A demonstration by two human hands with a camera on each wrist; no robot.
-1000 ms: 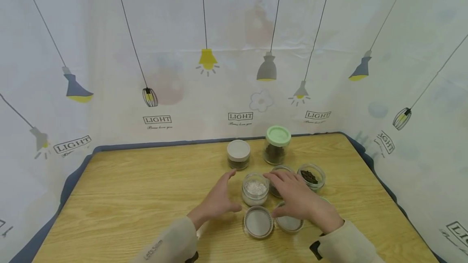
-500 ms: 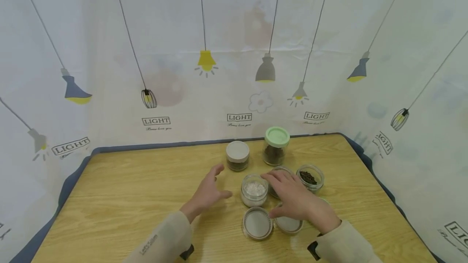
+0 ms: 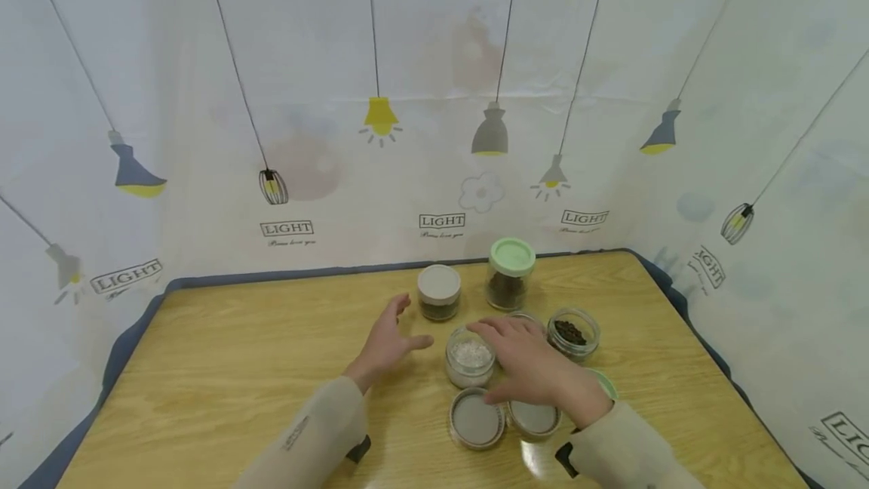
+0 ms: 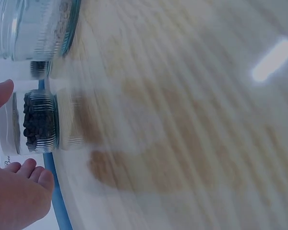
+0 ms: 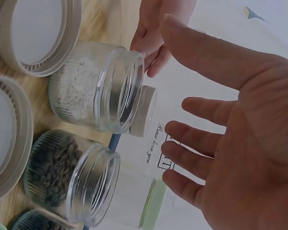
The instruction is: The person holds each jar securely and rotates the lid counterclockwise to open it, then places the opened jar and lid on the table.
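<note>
My left hand (image 3: pixel 387 342) is held over the wood, fingers spread and empty, left of an uncapped glass jar of white grains (image 3: pixel 471 355). Just ahead of its fingertips stands a white-lidded jar (image 3: pixel 439 293), its dark pellets (image 4: pixel 37 122) showing in the left wrist view. The right hand (image 3: pixel 526 361) hovers with fingers apart at the right side of the white-grain jar, holding nothing. Beneath it, partly covered in the head view, is an uncapped jar of dark seeds (image 5: pixel 55 167). Two lids lie inside-up in front, a left lid (image 3: pixel 477 418) and a right lid (image 3: pixel 535 417).
A taller jar with a green lid (image 3: pixel 511 272) stands at the back. To the right is an uncapped jar of dark brown pieces (image 3: pixel 572 333). A green lid (image 3: pixel 604 383) peeks out beside the right wrist. Patterned cloth (image 3: pixel 326 172) encloses the wooden table (image 3: pixel 271 338).
My left hand has drawn away leftward and forward from the white-grain jar toward the white-lidded one. The right hand has shifted slightly left, over the white-grain jar's edge. The jars stay put.
</note>
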